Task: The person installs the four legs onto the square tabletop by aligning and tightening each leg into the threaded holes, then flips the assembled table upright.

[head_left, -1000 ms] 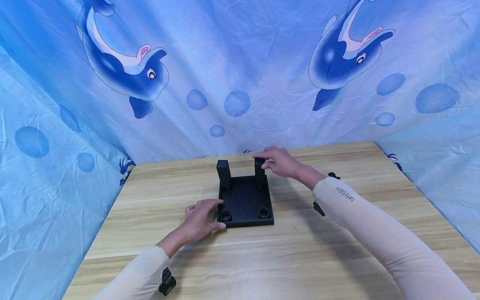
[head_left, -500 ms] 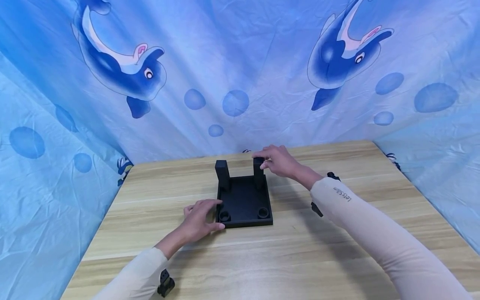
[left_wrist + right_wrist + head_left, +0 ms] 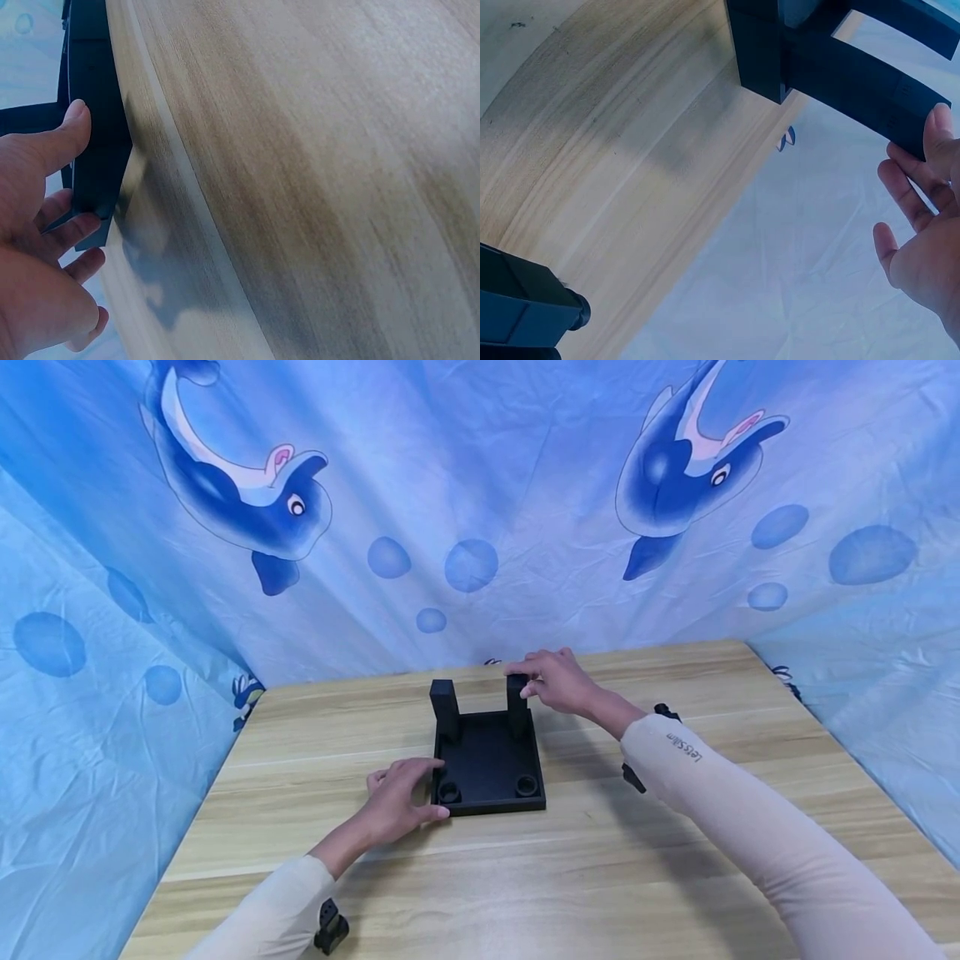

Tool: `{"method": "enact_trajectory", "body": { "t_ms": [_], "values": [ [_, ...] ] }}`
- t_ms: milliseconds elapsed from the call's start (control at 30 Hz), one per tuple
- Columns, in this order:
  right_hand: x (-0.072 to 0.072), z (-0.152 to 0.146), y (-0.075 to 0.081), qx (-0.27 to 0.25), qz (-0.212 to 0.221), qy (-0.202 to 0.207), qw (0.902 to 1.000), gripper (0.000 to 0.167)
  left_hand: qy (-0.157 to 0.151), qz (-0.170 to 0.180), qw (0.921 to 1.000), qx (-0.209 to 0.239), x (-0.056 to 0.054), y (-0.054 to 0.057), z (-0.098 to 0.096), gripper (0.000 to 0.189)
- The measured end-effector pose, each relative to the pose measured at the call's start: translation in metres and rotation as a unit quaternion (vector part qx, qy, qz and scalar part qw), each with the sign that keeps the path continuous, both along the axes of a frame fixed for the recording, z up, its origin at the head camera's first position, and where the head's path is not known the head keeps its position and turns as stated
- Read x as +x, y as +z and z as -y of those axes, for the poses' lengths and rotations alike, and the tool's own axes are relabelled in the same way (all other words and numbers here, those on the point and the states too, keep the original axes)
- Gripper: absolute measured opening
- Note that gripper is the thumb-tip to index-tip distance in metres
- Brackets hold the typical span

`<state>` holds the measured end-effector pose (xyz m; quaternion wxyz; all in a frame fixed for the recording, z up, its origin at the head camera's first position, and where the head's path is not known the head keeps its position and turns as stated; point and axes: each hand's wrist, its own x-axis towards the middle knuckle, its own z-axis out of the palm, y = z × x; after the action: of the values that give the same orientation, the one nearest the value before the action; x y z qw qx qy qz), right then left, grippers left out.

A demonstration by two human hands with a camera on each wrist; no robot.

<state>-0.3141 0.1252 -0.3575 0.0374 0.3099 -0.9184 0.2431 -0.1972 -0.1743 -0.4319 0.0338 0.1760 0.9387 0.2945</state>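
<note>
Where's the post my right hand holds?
In the head view, the post stands at the far right corner of the black tray, right of the other post.

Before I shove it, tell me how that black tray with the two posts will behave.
The black tray will probably slide rather than roll, lying flat on a broad base. It looks stiff, its walls straight. Pushed high on the tall posts, it might tip, since both stand at its far end.

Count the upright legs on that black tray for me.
2: the left leg at the far left corner of the tray, the right leg at its far right corner, gripped by the right hand.
</note>
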Motion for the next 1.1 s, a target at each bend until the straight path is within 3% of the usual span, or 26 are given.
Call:
{"method": "enact_trajectory", "body": {
  "t_ms": [233,400,633,867,1100],
  "values": [
    [0.001,-0.001,0.001,-0.002,0.010,0.003,0.9999,0.044,-0.001,-0.005,1.0000,-0.004,-0.001,0.001,0.000,0.069],
    [0.003,-0.008,-0.001,-0.009,0.019,0.010,0.9997,0.055,-0.001,-0.003,1.0000,-0.007,-0.002,-0.001,0.000,0.070],
    [0.010,-0.035,-0.003,-0.023,-0.005,0.011,0.9997,0.062,-0.002,0.002,1.0000,-0.007,-0.002,-0.001,-0.001,0.069],
    [0.020,-0.062,-0.012,-0.008,-0.004,-0.009,0.9999,0.054,-0.006,0.000,1.0000,-0.006,-0.002,-0.001,0.001,0.069],
    [0.030,-0.073,-0.013,0.010,-0.012,-0.001,0.9999,0.047,-0.005,0.000,1.0000,-0.005,-0.001,-0.001,0.001,0.069]
  ]
}}
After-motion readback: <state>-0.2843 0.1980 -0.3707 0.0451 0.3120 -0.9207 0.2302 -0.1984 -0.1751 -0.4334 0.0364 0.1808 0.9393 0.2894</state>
